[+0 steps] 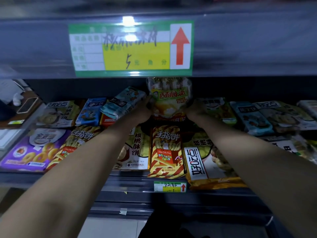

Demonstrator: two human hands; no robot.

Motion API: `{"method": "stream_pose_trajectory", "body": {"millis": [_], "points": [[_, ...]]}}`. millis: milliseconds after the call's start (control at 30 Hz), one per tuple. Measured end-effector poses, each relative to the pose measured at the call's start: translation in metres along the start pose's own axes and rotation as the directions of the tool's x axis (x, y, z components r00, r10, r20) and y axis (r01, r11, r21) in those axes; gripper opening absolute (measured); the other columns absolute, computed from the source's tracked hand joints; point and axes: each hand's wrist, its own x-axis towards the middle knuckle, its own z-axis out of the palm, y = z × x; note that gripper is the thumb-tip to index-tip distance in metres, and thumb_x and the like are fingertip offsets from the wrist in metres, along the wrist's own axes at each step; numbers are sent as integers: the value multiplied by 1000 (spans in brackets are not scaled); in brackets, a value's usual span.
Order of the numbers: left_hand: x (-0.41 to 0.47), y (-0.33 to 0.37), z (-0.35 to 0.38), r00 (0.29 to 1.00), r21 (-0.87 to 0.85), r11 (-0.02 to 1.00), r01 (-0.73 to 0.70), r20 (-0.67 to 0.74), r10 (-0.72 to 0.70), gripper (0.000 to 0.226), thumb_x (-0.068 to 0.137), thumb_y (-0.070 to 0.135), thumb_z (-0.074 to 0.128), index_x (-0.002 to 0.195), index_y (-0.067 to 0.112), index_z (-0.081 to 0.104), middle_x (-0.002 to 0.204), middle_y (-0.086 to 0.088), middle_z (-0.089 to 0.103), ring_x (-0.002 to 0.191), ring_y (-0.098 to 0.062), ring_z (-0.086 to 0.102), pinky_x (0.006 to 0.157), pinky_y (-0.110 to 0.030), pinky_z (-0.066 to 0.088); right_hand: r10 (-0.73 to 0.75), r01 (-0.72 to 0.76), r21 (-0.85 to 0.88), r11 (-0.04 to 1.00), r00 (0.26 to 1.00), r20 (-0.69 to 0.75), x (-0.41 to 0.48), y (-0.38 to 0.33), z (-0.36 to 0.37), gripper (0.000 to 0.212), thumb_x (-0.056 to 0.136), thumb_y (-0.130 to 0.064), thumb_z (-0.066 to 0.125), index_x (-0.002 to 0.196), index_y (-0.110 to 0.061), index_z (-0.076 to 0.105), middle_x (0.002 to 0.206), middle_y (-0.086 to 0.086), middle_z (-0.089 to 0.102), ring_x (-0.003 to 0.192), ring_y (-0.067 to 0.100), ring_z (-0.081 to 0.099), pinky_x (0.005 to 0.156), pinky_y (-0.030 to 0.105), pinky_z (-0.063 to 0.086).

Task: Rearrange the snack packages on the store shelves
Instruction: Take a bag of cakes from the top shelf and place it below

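Observation:
Both my arms reach deep into the shelf. My left hand [139, 111] and my right hand [194, 111] grip the two sides of a clear bag of small cakes with a green and yellow label [169, 97], held upright at the back of the shelf. A light-blue biscuit pack [122, 103] lies tilted just left of my left hand. Below the bag, a red and yellow striped finger-biscuit pack [166, 152] lies flat between my forearms, next to a walnut-cookie pack [137, 152].
Snack packs cover the shelf: a purple ring-biscuit bag [32, 150] at the left, a black and orange pack [205, 165] overhanging the front edge, blue-green packs [252, 117] at the right. The upper shelf's edge with a large price tag [132, 48] hangs close overhead. A phone [27, 105] lies on a counter at the far left.

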Motion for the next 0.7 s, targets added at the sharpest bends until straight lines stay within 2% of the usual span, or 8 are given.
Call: {"method": "stream_pose_trajectory", "body": {"millis": [100,200,333,433,500,567,633,700], "points": [[-8,4,-4,998,-4,1000,-20,-57,20,50,95,30,50,142,19,37,145,-11,41,130,-29,43,94,-28,40,-13,12,-64,998,1000,-10,-13,0,-8,37,100,-25,45,126,0,49,129,19,53,120,31,52,87,34,44],[-22,13,-8,992,57,998,-3,-127,10,37,95,23,49,128,6,49,129,-15,54,116,-29,52,80,-24,36,-88,85,-106,991,996,-22,-30,2,-19,32,98,-21,47,121,0,54,125,18,57,115,31,54,84,32,45],[-55,32,-13,991,155,988,-12,-131,33,28,95,12,45,116,-3,55,125,-19,55,112,-30,54,79,-26,38,-242,248,-134,959,968,61,-63,3,-34,29,95,-25,51,111,-4,64,115,14,65,104,28,61,72,27,43],[-91,50,-17,991,202,979,-32,-122,58,31,94,17,47,120,3,57,125,-15,57,111,-29,56,86,-29,45,-279,304,-196,932,949,146,-91,-1,-47,35,94,-33,52,115,-7,62,119,11,63,105,28,60,71,24,40],[-121,65,-18,990,227,973,-49,-115,77,32,94,16,48,123,6,56,123,-16,61,109,-31,58,88,-34,49,-290,332,-242,912,937,194,-111,-4,-56,38,94,-34,54,123,-11,58,124,10,60,110,27,57,73,23,38],[-152,77,-20,988,250,964,-87,-105,116,32,93,12,50,124,4,56,120,-18,62,107,-32,59,85,-32,49,-320,373,-251,893,919,228,-132,-6,-65,43,91,-33,59,129,-13,54,128,9,58,113,27,56,82,25,44],[-182,88,-24,985,263,959,-101,-111,134,33,91,11,53,123,3,56,121,-19,62,109,-33,58,88,-34,48,-366,429,-292,855,897,247,-152,-9,-75,45,89,-34,62,128,-11,55,127,10,58,112,28,56,89,31,49],[-208,97,-31,981,274,955,-113,-120,151,33,89,10,53,121,3,58,120,-19,63,111,-34,58,90,-38,49,-401,478,-357,802,875,272,-172,-14,-85,42,89,-34,62,122,-9,57,121,12,61,107,30,58,89,37,50]]}}
